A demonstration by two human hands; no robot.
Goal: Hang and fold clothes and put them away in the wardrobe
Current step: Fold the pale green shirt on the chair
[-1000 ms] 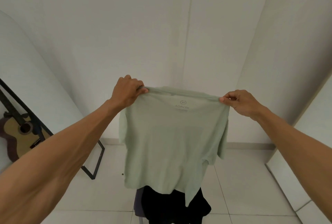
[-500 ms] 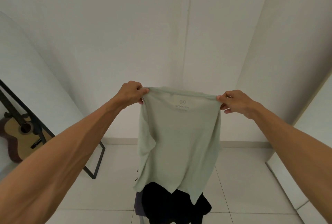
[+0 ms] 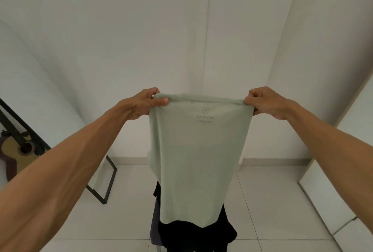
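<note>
A pale green T-shirt [image 3: 197, 154] hangs in the air in front of me, held by its top edge. Its sleeves are folded behind, so it shows as one long narrow panel with a mirrored neck print. My left hand [image 3: 144, 103] pinches the upper left corner, thumb on the near side. My right hand [image 3: 264, 103] grips the upper right corner with curled fingers. Below the shirt's hem lies a black garment [image 3: 193, 235] on a chair.
A dark chair seat [image 3: 155, 229] shows under the black garment. A black-framed mirror [image 3: 105, 187] leans on the left wall, with a guitar [image 3: 18, 150] reflected in it. White wardrobe panels [image 3: 333, 191] stand at the right. White floor tiles surround the chair.
The sleeves have gone behind the shirt, making it narrower. Both hands have risen slightly and keep hold of the top corners.
</note>
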